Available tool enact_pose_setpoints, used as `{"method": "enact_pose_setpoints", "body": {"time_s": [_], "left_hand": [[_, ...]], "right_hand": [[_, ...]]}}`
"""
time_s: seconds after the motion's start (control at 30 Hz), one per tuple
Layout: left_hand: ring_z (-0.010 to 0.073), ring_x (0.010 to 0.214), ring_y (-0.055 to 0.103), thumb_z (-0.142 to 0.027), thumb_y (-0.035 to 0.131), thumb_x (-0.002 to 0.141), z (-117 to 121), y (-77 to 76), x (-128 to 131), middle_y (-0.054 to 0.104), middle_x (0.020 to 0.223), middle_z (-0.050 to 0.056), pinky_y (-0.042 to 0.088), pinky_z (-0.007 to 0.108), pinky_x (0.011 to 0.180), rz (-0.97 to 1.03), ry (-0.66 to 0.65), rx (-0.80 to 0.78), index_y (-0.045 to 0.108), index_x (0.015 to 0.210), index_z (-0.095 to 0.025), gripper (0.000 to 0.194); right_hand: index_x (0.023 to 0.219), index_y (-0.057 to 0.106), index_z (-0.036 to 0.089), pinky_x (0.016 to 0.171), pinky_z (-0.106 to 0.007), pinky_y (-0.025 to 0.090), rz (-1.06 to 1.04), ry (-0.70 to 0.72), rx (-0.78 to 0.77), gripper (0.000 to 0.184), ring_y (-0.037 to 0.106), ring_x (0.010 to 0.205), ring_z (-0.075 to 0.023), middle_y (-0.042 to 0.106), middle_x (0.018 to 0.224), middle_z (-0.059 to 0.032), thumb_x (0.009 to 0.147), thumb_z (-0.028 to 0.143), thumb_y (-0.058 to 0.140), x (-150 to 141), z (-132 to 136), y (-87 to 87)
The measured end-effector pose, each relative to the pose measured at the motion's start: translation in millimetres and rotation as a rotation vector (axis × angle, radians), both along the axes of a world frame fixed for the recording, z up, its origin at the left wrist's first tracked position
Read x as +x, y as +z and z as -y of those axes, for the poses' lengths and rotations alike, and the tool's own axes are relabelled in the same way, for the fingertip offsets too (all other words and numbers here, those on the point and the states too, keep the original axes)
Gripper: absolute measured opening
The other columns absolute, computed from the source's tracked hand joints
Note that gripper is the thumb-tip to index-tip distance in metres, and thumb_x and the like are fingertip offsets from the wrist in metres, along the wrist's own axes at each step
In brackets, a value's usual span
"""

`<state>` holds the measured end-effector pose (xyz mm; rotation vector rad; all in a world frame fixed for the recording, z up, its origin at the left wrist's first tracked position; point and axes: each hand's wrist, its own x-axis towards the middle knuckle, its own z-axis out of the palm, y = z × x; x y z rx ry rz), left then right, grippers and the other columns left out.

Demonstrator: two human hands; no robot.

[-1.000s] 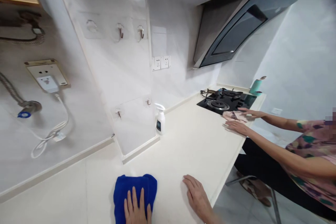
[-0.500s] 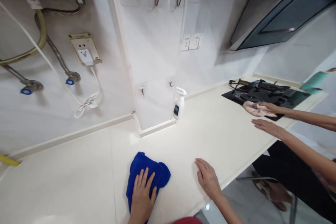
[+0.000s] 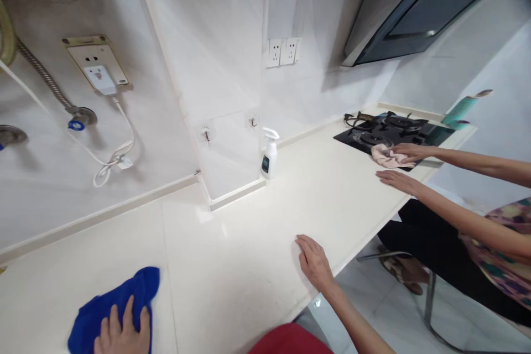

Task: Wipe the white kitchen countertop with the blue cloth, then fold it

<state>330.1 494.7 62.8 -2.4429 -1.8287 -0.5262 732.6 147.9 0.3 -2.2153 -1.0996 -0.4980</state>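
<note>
A blue cloth [image 3: 93, 315] lies bunched on the white countertop [image 3: 232, 265] at the lower left. My left hand [image 3: 123, 329] presses on it from above, its fingers spread and flat. The lower edge of the view cuts off that wrist. Near the front edge of the counter rests my right hand [image 3: 316, 264], fingers loosely stretched and nothing in them. A white spray bottle [image 3: 269, 157] stands upright against the wall, beyond both hands.
At the right, another person's hand [image 3: 409, 150] holds a pale pink cloth [image 3: 385, 156] on the black gas hob [image 3: 357, 135]; their other hand [image 3: 396, 180] rests on the counter. A range hood [image 3: 415, 16] overhangs the hob. A wall pillar [image 3: 232, 163] juts out behind the counter.
My left hand and the blue cloth have slid left across the counter, past the seam. My right hand stays in place on the counter. The view has turned slightly.
</note>
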Motion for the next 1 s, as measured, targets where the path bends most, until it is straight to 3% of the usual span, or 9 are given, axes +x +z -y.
{"method": "enact_pose_setpoints", "body": {"time_s": [0.1,0.2,0.33,0.47,0.63,0.73,0.87,1.0], "left_hand": [[0.0442,0.144,0.035,-0.058,0.006,0.096,8,3.1,12,0.043,0.152,0.023,0.028,0.062,0.117,-0.003,0.020,0.033,0.055,0.143,-0.010,0.083],[0.0466,0.148,0.025,-0.052,0.012,0.099,24,-1.0,29,0.043,0.152,0.026,0.026,0.066,0.117,0.006,-0.088,0.134,0.055,0.141,-0.006,0.076],[0.0424,0.154,0.007,-0.037,0.023,0.101,50,-12.2,67,0.037,0.157,0.024,0.022,0.066,0.120,-0.004,-0.380,0.245,0.053,0.143,-0.004,0.061],[0.0403,0.154,0.008,-0.029,0.037,0.099,84,-19.0,131,0.034,0.160,0.018,0.029,0.065,0.119,-0.031,-0.708,0.280,0.050,0.146,-0.011,0.053],[0.0394,0.154,0.013,-0.028,0.052,0.092,132,-13.6,220,0.017,0.168,0.007,0.034,0.063,0.119,-0.079,-1.191,0.114,0.024,0.159,-0.026,0.073],[0.0379,0.155,0.011,-0.034,0.057,0.090,151,-10.2,255,0.010,0.169,0.002,0.030,0.064,0.122,-0.062,-1.429,-0.048,0.019,0.160,-0.031,0.080],[0.0334,0.155,0.014,-0.031,0.058,0.091,156,-7.9,263,0.015,0.168,0.003,0.032,0.062,0.123,-0.007,-1.479,-0.118,0.028,0.158,-0.029,0.074],[0.0270,0.153,0.024,-0.017,0.051,0.092,138,-6.4,229,0.027,0.165,0.009,0.046,0.050,0.117,0.105,-1.453,-0.041,0.035,0.154,-0.023,0.064]], "right_hand": [[0.127,0.055,0.018,0.106,-0.048,0.047,0.004,-0.003,-0.002,0.044,0.055,0.125,-0.0248,0.062,0.132,-0.0113,0.087,0.008,0.042,0,0,-0.3],[0.128,0.056,0.019,0.106,-0.047,0.047,-0.014,-0.012,-0.013,0.046,0.055,0.125,-0.0248,0.061,0.133,-0.0112,0.085,0.008,0.042,-2,-1,1.5],[0.127,0.056,0.017,0.106,-0.046,0.047,-0.020,-0.022,-0.031,0.046,0.054,0.126,-0.0247,0.061,0.133,-0.0115,0.085,0.006,0.041,-3,-3,5.0],[0.125,0.058,0.017,0.105,-0.045,0.046,-0.035,-0.032,-0.044,0.047,0.054,0.124,-0.0247,0.062,0.132,-0.0114,0.082,0.005,0.043,-2,-4,8.0],[0.119,0.061,0.021,0.101,-0.044,0.048,-0.094,-0.062,-0.045,0.045,0.057,0.119,-0.0236,0.064,0.128,-0.0088,0.080,0.006,0.043,1,-8,11.6],[0.120,0.061,0.023,0.101,-0.044,0.050,-0.132,-0.048,0.021,0.043,0.059,0.118,-0.0230,0.066,0.126,-0.0077,0.083,0.010,0.043,5,-8,6.9],[0.116,0.062,0.021,0.099,-0.045,0.054,-0.212,-0.102,0.221,0.039,0.063,0.113,-0.0226,0.068,0.120,-0.0086,0.086,0.014,0.037,14,0,-2.8],[0.122,0.058,0.019,0.099,-0.048,0.055,-0.216,-0.234,0.324,0.038,0.063,0.116,-0.0251,0.065,0.124,-0.0120,0.090,0.021,0.037,11,-5,9.0]]}}
